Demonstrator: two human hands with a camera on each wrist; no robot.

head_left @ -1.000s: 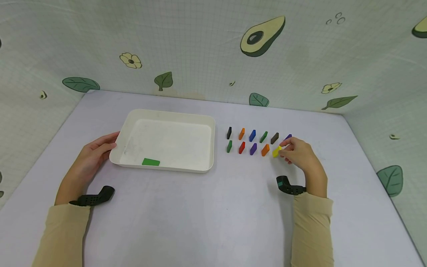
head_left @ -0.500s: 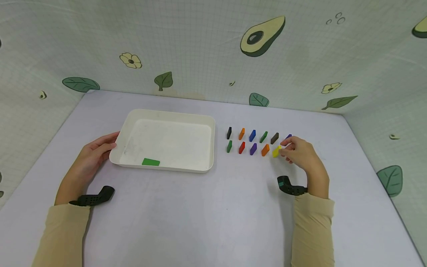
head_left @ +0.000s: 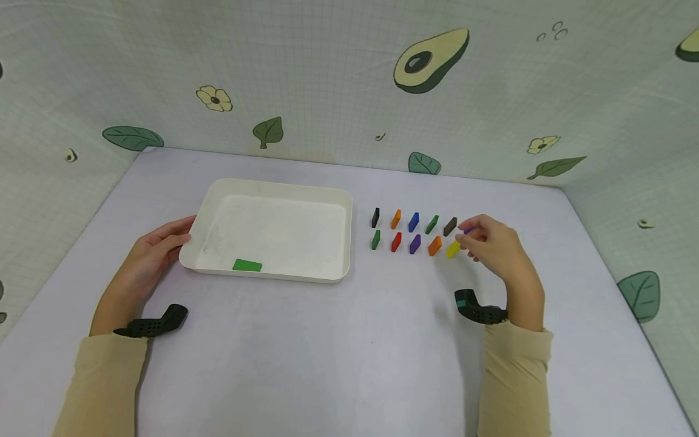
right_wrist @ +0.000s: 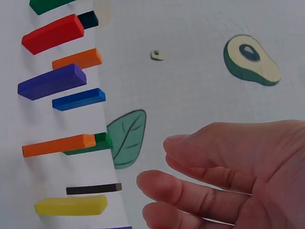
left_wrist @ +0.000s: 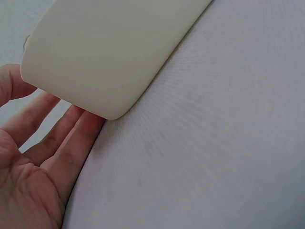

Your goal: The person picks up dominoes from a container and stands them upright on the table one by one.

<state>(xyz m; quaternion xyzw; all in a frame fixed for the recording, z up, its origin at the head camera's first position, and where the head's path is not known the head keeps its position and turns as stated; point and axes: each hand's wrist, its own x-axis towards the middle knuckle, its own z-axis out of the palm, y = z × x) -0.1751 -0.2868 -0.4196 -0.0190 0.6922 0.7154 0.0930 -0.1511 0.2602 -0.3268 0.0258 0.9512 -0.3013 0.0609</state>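
My left hand (head_left: 151, 256) touches the left end of a white rectangular tray (head_left: 264, 275), its fairly straight fingers (left_wrist: 71, 143) reaching against the end wall. Inside the tray lies a green domino block (head_left: 247, 265). At the right end of two rows of upright domino blocks hovers my right hand (head_left: 494, 246), thumb and fingers apart with nothing between them in the right wrist view. Nearest to it stand a yellow domino block (head_left: 453, 249) in the front row and a purple one (head_left: 468, 230) in the back row, mostly hidden by the fingers.
Along the rows stand black (head_left: 375, 218), red (head_left: 396, 242), blue (head_left: 414, 222), orange (head_left: 434, 246), brown (head_left: 450, 226) and several other blocks, closely spaced. A patterned cloth (head_left: 327, 85) hangs behind the white table (head_left: 306, 364).
My right hand has drawn off the yellow block, up and slightly right, over the purple block at the back. The yellow block stays upright. Left hand and tray have not moved.
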